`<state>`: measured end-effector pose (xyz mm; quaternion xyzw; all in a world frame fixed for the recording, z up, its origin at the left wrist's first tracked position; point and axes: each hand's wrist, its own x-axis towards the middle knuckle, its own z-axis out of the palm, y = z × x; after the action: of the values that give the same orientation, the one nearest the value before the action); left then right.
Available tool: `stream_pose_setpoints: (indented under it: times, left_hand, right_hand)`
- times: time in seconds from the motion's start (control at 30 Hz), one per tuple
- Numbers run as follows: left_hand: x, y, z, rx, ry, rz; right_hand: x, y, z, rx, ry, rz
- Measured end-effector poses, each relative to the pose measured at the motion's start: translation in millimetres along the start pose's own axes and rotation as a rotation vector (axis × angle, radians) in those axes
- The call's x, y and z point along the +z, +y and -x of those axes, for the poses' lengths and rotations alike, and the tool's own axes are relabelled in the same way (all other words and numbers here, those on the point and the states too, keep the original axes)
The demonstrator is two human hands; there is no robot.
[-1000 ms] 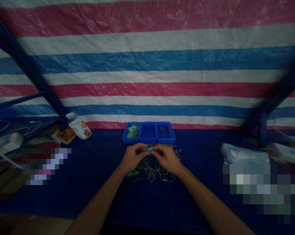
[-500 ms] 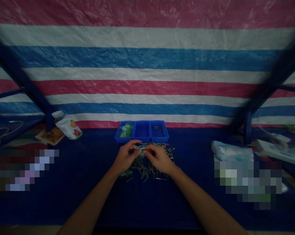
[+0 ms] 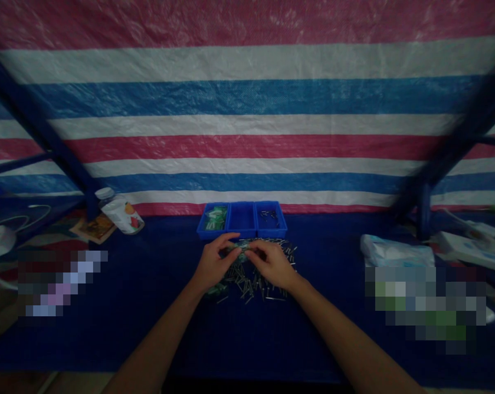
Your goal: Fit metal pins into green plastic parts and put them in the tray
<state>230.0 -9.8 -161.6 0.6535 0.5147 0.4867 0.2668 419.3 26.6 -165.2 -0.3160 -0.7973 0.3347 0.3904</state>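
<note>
Over the middle of the dark blue table, my left hand (image 3: 215,261) and my right hand (image 3: 274,265) meet fingertip to fingertip. Both pinch a small clear, green-tinted plastic bag (image 3: 241,248) between thumb and fingers; what is in it is too small to make out. Beneath and around the hands spreads a heap of thin metal rivet-like pins (image 3: 245,282), partly hidden by the right hand. More green-tinted bags (image 3: 218,290) lie by my left wrist.
Behind the heap stands a blue three-part bin (image 3: 242,234). Green-tinted bags (image 3: 215,218) fill its left part; a few small dark pieces (image 3: 269,214) lie in the right. A white bottle (image 3: 122,212) stands back left, a plastic bag (image 3: 397,253) and power strip (image 3: 473,251) right.
The whole view has shifted slightly, so things sit a little further right. Both hands keep their pinch on the small bag, with only slight finger movement.
</note>
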Motion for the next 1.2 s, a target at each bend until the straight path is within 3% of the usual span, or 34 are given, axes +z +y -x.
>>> stream_pose_setpoints:
  times: [0.17,0.27,0.33,0.4,0.53,0.6,0.8,0.97,1.1,1.2]
  left_hand:
    - [-4.2,-4.4,-4.5,0.003,0.091,-0.073]
    - [-18.1,-6.8,-17.9,0.06,0.371,-0.216]
    - [-30.7,-8.0,-28.9,0.173,0.593,-0.362]
    - [-41.9,-10.8,-37.5,0.262,0.654,-0.51]
    - [-50.7,-24.3,-39.0,0.181,0.341,-0.778]
    - [-49.4,-32.9,-34.8,0.139,0.26,-0.805]
    - [-43.4,-45.7,-27.7,0.12,0.215,-0.837]
    - [-47.4,-30.7,-23.0,0.18,0.285,-0.818]
    - [-47.4,-17.6,-13.7,0.202,0.006,-0.613]
    - [-39.5,-17.7,-9.5,0.216,-0.156,-0.619]
  right_hand:
    - [-0.1,2.8,-0.2,0.018,0.027,-0.045]
    - [-2.2,4.4,-0.9,0.028,0.065,-0.042]
    - [-4.0,4.1,-1.5,0.021,0.075,-0.026]
    - [-5.2,3.0,-2.1,0.012,0.074,-0.012]
    - [-5.6,1.0,-2.6,0.009,0.065,-0.006]
    - [-5.5,0.6,-2.5,0.011,0.059,-0.006]
    - [-5.8,0.9,-1.8,0.003,0.04,0.03]
    - [-5.9,4.0,-1.5,-0.006,0.017,0.101]
    - [-6.9,6.6,-1.3,-0.035,-0.014,0.182]
    - [-7.6,7.0,-0.7,-0.11,-0.043,0.285]
